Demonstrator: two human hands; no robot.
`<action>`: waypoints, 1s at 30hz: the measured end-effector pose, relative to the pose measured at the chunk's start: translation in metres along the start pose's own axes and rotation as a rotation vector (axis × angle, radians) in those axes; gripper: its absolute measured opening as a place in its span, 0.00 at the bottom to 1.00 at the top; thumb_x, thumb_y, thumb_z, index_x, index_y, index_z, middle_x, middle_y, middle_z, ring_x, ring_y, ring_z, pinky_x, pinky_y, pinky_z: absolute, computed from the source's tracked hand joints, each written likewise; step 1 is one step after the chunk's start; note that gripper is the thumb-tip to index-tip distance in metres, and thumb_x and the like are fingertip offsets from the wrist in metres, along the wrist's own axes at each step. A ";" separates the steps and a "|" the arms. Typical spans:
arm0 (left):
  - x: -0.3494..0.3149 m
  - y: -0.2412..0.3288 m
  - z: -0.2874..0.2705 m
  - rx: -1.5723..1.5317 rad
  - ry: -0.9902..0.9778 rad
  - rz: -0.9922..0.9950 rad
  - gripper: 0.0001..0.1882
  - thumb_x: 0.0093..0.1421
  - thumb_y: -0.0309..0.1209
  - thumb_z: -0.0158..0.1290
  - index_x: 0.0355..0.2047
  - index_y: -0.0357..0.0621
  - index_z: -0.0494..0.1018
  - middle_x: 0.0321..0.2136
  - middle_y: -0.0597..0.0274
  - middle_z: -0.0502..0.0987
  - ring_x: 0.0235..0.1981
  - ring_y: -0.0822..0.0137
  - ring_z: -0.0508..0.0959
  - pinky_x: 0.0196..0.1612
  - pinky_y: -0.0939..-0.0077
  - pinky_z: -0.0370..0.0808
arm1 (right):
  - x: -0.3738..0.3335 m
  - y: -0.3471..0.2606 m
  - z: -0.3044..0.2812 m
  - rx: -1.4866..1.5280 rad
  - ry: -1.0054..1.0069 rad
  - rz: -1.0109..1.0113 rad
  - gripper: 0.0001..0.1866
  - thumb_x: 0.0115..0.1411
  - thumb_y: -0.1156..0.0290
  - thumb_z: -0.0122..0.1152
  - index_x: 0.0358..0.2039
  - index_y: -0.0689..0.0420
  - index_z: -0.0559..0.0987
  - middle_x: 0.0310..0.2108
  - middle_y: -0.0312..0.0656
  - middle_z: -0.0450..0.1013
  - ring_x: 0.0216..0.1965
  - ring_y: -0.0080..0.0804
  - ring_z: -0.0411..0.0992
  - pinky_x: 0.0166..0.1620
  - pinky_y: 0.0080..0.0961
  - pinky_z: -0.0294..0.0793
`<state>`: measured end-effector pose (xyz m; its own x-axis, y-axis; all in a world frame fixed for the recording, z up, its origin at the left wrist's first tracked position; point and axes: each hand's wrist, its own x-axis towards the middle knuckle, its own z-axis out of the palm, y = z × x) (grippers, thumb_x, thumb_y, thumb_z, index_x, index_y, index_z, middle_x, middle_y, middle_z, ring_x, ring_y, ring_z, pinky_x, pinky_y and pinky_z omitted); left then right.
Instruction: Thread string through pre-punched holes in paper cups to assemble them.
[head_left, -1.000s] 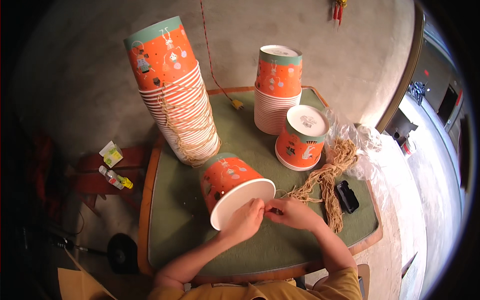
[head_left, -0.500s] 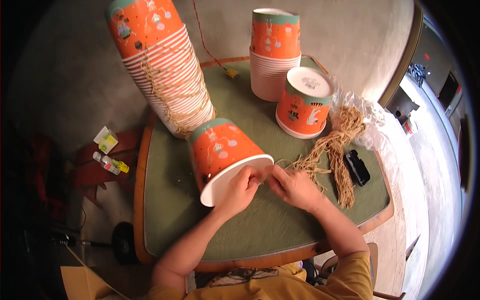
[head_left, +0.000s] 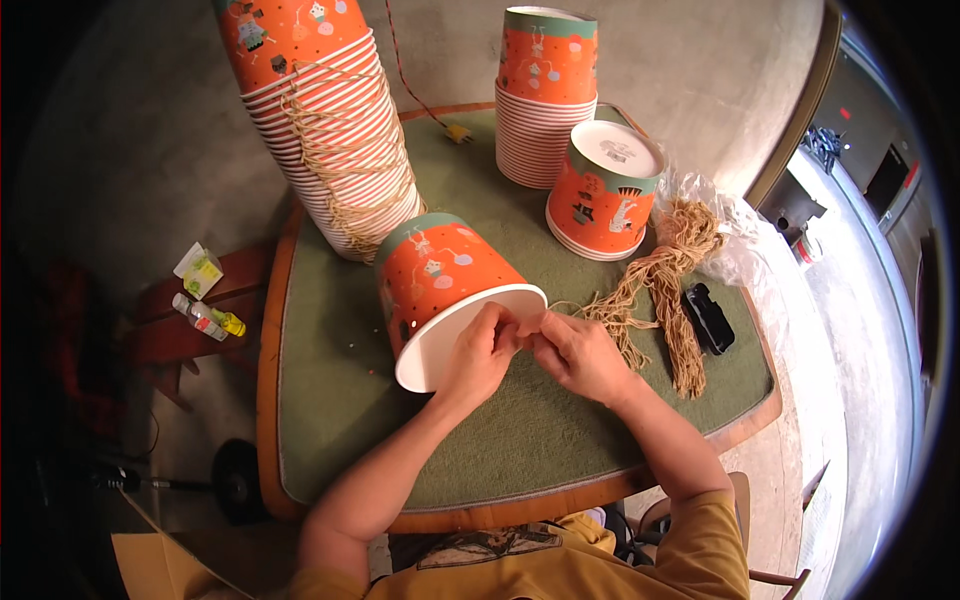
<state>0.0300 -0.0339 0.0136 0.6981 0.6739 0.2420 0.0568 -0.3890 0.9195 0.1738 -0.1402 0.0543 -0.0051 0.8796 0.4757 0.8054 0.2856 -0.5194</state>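
An orange paper bucket (head_left: 450, 275) with a green band and cartoon figures lies tilted on its side, its white-rimmed mouth facing me. My left hand (head_left: 482, 352) is in front of that mouth, fingers pinched together near the right end of the rim. Close against it, my right hand (head_left: 578, 355) is also closed in a pinch, with the fingertips of both hands meeting. Whatever they grip is too small to make out. Just beyond the right hand, a bundle of tan twine (head_left: 685, 330) is spread over the table, some loose strands trailing toward the rim.
A tall, leaning stack of paper buckets (head_left: 335, 150) wrapped in twine rises at the left. Farther back are a shorter stack (head_left: 545, 130) and an upside-down bucket (head_left: 603, 200). A black plastic case (head_left: 708, 318) and clear plastic wrap (head_left: 735, 235) lie right on the green table (head_left: 460, 455).
Both hands remain pinched together at the bucket's rim, with only slight finger movement. The whole view has shifted a little, and the bucket keeps its tilt.
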 end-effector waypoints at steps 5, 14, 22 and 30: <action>0.000 -0.007 0.003 0.111 0.020 0.083 0.07 0.62 0.23 0.50 0.37 0.37 0.64 0.36 0.47 0.73 0.38 0.43 0.75 0.39 0.55 0.72 | 0.002 0.002 0.000 0.014 0.005 0.023 0.11 0.55 0.79 0.57 0.39 0.56 0.73 0.29 0.42 0.75 0.29 0.42 0.76 0.32 0.31 0.76; 0.001 -0.026 0.004 0.203 -0.090 0.260 0.15 0.60 0.24 0.51 0.47 0.37 0.64 0.39 0.44 0.71 0.43 0.39 0.74 0.42 0.51 0.73 | 0.017 -0.004 0.015 -0.052 0.010 -0.029 0.09 0.57 0.78 0.54 0.40 0.58 0.73 0.26 0.44 0.74 0.25 0.41 0.75 0.29 0.31 0.75; 0.010 -0.013 -0.008 0.077 -0.212 0.124 0.12 0.60 0.26 0.53 0.44 0.37 0.70 0.36 0.46 0.76 0.39 0.48 0.78 0.42 0.58 0.75 | 0.018 -0.007 0.013 0.178 -0.001 0.241 0.07 0.61 0.78 0.52 0.40 0.60 0.74 0.31 0.44 0.78 0.25 0.35 0.77 0.30 0.30 0.78; 0.013 -0.010 -0.014 0.064 -0.294 -0.074 0.13 0.61 0.30 0.55 0.43 0.35 0.71 0.36 0.52 0.79 0.39 0.61 0.79 0.43 0.67 0.74 | 0.006 -0.007 0.008 -0.035 0.000 0.130 0.09 0.58 0.79 0.56 0.40 0.57 0.75 0.33 0.46 0.76 0.31 0.46 0.77 0.34 0.36 0.78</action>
<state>0.0285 -0.0121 0.0117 0.8664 0.4949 0.0665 0.1534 -0.3906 0.9077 0.1631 -0.1339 0.0554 0.1008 0.9084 0.4058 0.8192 0.1557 -0.5519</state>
